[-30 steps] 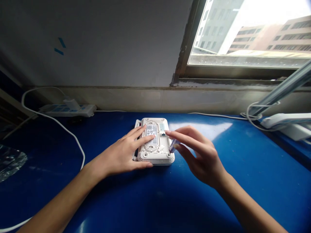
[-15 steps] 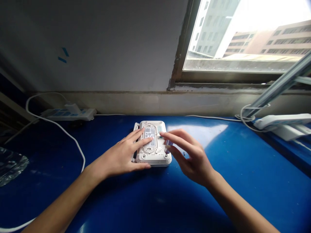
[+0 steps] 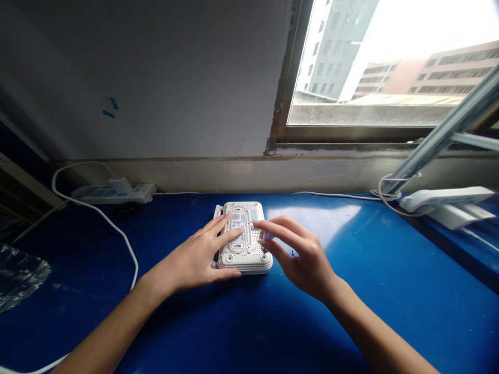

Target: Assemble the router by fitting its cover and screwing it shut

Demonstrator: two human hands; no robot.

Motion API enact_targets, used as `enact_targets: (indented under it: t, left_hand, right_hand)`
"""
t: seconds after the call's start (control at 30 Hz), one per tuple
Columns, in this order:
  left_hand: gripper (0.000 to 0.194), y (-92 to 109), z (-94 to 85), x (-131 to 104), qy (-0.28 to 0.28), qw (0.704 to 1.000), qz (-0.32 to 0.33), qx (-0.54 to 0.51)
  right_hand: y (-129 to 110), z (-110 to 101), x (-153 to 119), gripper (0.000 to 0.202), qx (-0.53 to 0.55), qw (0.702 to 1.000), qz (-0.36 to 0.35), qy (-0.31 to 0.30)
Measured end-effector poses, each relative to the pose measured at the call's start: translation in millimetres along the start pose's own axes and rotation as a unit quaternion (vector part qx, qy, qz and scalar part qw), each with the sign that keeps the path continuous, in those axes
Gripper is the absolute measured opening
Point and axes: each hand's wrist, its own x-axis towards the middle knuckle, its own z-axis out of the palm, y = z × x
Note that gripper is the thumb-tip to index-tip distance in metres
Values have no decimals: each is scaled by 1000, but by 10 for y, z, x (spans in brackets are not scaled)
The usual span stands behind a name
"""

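Note:
A white router (image 3: pixel 253 264) lies upside down on the blue table, its vented underside and printed label (image 3: pixel 236 221) facing up. What looks like a folded antenna (image 3: pixel 217 212) runs along its left side. My left hand (image 3: pixel 197 248) rests over the left part with fingers spread on the label and the thumb along the near edge. Above the router's right part, my right hand (image 3: pixel 302 254) is closed in a pinch. Something small, translucent and bluish shows between its fingers; its kind is unclear. A tiny dark screw-like piece (image 3: pixel 293 253) lies beside that hand.
Power strips stand at the back left (image 3: pixel 146 193) and right (image 3: pixel 448 200). A white cable (image 3: pixel 120 228) loops over the table's left side. Crumpled clear plastic (image 3: pixel 23 275) lies at the left edge. A metal bar (image 3: pixel 440 132) slants down at right, near the window (image 3: pixel 374 111).
The whole view has shifted, so the scene sits slightly lower in the picture. My left hand stays spread on the router. My right hand keeps its pinch above it with a small finger shift.

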Motion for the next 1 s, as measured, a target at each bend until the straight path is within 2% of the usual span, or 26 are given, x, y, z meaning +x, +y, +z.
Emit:
enact_targets:
  t: [0.13, 0.23, 0.47, 0.53, 0.63, 0.73, 0.87, 1.0]
  left_hand:
    - [91, 6, -4, -1, -7, 1000, -4, 2]
    - [91, 5, -1, -4, -7, 1000, -9, 0]
    - [89, 15, -9, -10, -12, 1000, -9, 6]
    - [90, 15, -10, -11, -14, 1000, -10, 7]
    - [91, 14, -10, -10, -13, 1000, -8, 9]
    - [91, 18, -10, -3, -9, 1000, -2, 8]
    - [90, 23, -6, 5, -4, 1000, 7, 10]
    - [91, 10, 8, -5, 0, 1000, 5, 8]
  right_hand:
    - [-18, 2, -9, 51, 69, 996, 12, -57]
    - [-26, -13, 3, 45, 60, 997, 6, -39]
    - [6, -40, -21, 34, -53, 999, 3, 6]
    - [6, -48, -30, 38, -46, 999, 0, -13]
    - [3, -76, -33, 49, 11, 997, 2, -72]
    - [-6, -107, -37, 49, 27, 995, 6, -98]
    - [-63, -82, -68, 43, -35, 997, 6, -74]
    - [-164, 23, -113, 41, -156, 988, -4, 15]
